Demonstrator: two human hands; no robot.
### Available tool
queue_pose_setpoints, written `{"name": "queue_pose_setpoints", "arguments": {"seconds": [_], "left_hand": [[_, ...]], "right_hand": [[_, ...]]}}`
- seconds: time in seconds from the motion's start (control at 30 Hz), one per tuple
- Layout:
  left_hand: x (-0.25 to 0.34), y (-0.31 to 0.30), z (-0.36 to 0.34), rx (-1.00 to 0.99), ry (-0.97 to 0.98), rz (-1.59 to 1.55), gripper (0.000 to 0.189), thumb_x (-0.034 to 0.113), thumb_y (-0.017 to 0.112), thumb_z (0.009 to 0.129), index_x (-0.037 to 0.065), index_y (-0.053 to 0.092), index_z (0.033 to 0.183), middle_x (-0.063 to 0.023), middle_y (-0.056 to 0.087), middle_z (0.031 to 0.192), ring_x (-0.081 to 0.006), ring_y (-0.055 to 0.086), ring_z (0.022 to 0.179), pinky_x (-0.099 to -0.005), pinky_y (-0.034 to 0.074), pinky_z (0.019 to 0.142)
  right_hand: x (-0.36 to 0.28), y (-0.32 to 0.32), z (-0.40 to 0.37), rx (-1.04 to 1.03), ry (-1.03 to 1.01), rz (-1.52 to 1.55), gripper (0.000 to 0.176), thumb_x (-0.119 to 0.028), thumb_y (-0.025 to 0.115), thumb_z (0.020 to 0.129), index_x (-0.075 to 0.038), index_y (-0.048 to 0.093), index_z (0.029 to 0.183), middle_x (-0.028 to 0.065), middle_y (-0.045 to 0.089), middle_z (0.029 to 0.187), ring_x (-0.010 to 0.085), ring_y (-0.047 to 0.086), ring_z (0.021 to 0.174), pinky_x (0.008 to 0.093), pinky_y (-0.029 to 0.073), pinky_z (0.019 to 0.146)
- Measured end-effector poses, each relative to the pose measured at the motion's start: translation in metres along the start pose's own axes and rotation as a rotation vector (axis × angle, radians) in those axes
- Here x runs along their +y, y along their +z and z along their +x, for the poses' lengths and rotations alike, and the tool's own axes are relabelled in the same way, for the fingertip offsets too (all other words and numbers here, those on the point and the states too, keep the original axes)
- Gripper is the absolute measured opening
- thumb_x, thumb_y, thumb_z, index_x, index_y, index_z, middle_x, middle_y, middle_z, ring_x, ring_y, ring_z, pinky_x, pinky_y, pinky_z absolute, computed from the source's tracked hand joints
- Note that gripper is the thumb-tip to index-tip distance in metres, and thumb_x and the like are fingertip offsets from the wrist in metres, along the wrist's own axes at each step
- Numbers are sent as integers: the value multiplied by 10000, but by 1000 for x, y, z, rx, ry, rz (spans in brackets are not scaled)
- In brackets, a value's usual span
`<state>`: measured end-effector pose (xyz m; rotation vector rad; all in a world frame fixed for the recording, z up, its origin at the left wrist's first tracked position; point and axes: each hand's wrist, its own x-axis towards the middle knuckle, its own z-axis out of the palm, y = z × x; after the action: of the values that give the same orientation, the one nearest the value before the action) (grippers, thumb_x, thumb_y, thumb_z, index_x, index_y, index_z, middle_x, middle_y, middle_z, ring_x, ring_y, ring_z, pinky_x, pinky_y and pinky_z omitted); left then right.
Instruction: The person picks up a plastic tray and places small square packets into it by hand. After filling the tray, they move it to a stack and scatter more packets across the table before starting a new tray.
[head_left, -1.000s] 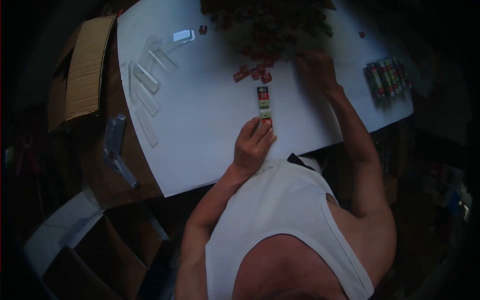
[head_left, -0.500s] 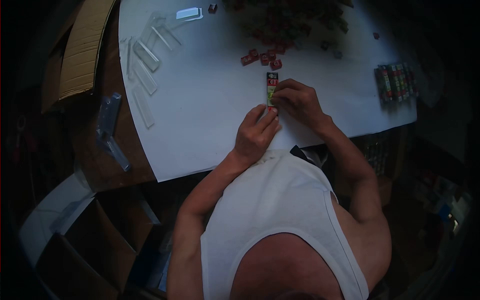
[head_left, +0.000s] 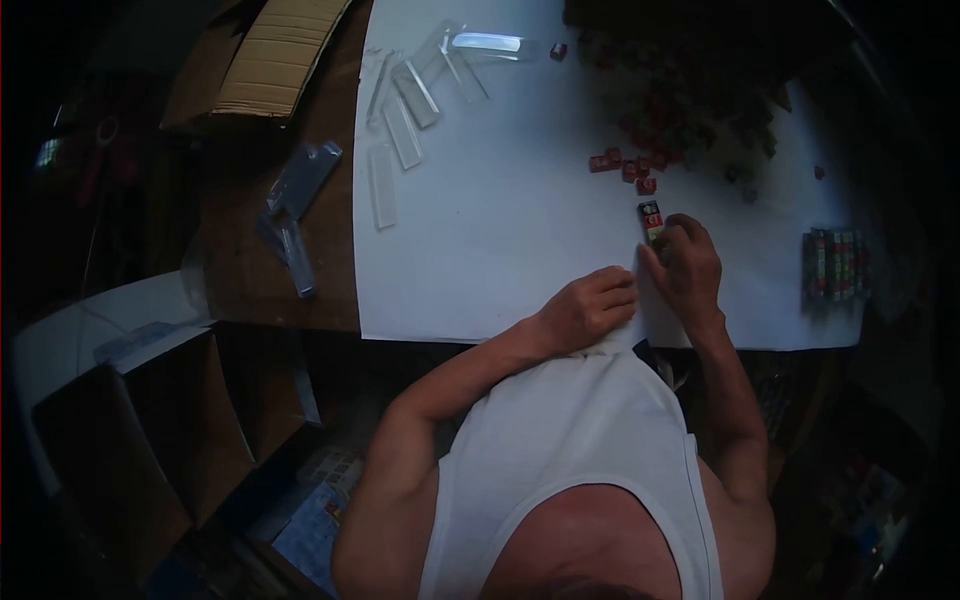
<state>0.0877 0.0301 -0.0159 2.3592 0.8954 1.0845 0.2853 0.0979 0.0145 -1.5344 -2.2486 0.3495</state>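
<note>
My right hand is closed around the near part of a narrow row of small blocks, thumb on its left side and fingers on its right. The row's far end shows a black block and a red one; my hand covers the rest. Just left of it, my left hand rests near the table's front edge with its fingers curled together. Whether anything is in those fingers is hidden. Beyond the row lie several loose red blocks.
A dark heap of small red and green blocks covers the back right. Rows of stacked blocks stand at the right. Clear plastic cases lie on the white sheet at the left, more cases on brown wood. Cardboard sits behind.
The camera view has shifted, so the table appears further right. My left hand has come away from the row's near end toward the left. My right hand now covers more of the row.
</note>
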Motion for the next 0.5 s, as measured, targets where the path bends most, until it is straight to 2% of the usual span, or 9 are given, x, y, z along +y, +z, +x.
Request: {"name": "queue_pose_setpoints", "arguments": {"seconds": [0.07,0.13,0.2,0.27,0.33,0.4,0.43,0.47,0.5], "left_hand": [[-5,-9,-1,68,-41,42,150,13,778,789,-1,737,933,-116,743,1065,-326,684,1114,-421,594,957],[-9,-28,-2,208,-247,188,191,5,811,773,5,750,953,-119,743,1115,-345,656,1175,-424,583,966],[-26,-58,-12,332,-392,421,259,-3,837,744,4,758,990,-136,723,1189,-386,603,1244,-444,558,1000],[-46,-97,-30,369,-554,674,340,71,826,808,4,724,1125,-152,657,1332,-399,498,1356,-484,473,1094],[-69,-127,-54,408,-709,861,467,130,844,824,-3,676,1238,-177,581,1432,-415,431,1404,-511,418,1141],[-88,-145,-77,421,-881,939,525,201,833,862,-24,637,1294,-213,565,1450,-434,393,1426,-538,371,1172],[-91,-151,-82,393,-956,958,523,208,807,892,-33,623,1317,-224,550,1472,-430,388,1433,-530,367,1178],[-100,-154,-91,349,-1014,1031,450,254,757,947,-10,664,1300,-189,612,1421,-378,444,1387,-473,413,1163],[-107,-154,-100,381,-1029,986,434,235,753,946,-4,671,1299,-185,641,1378,-376,461,1369,-465,422,1153]], "right_hand": [[20,-5,-9,-9,32,-6,220,-143,833,818,-47,666,926,155,681,1199,339,686,1051,428,576,861],[44,-16,-18,30,27,-101,237,-129,831,836,-23,688,992,168,683,1234,327,703,1044,419,598,834],[70,-24,-28,57,157,-144,216,-116,812,850,-25,704,1014,154,692,1228,336,692,1079,429,576,896],[107,-36,-36,99,149,-183,202,-127,801,864,-31,707,1014,152,697,1214,346,686,1086,434,562,923],[118,-40,-41,162,184,-252,189,-139,790,878,-36,711,1014,149,701,1200,356,679,1093,439,547,949],[136,-58,-42,104,359,-391,185,-174,768,903,-49,716,1030,154,706,1204,368,663,1116,456,524,976],[146,-60,-48,171,320,-432,200,-168,762,890,-50,714,1044,165,699,1222,371,656,1107,464,522,970],[154,-59,-48,232,278,-480,217,-163,756,878,-51,711,1059,176,691,1240,374,649,1098,471,521,963],[146,-62,-46,311,263,-468,230,-157,759,872,-31,714,1059,185,689,1250,371,643,1117,479,516,977]]}}
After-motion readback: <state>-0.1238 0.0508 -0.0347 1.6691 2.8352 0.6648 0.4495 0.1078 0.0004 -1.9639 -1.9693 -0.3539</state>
